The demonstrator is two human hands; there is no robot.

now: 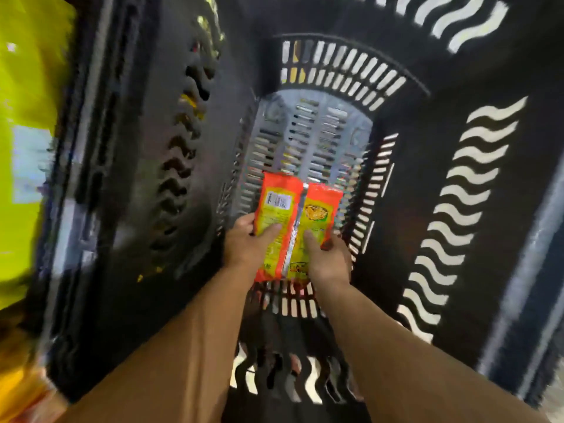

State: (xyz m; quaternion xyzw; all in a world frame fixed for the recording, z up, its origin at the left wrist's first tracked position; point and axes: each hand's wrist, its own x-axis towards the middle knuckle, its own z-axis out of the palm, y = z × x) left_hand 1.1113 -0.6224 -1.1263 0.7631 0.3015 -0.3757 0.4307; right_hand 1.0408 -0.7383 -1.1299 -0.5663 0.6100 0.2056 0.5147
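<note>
An orange and yellow food packet (293,209) with a silver back seam and a barcode label is held low inside a deep black plastic basket (381,239). My left hand (247,245) grips its left edge, thumb on the back face. On the right edge, my right hand (328,257) grips it the same way. Both arms reach down into the basket from the bottom of the head view. The packet hovers just above the slotted basket floor (311,138); whether it touches the floor is unclear.
The basket walls rise steeply on all sides, with wavy cut-outs on the right wall (467,184) and the left wall (180,166). Blurred yellow-green packaging (27,117) lies outside the basket on the left.
</note>
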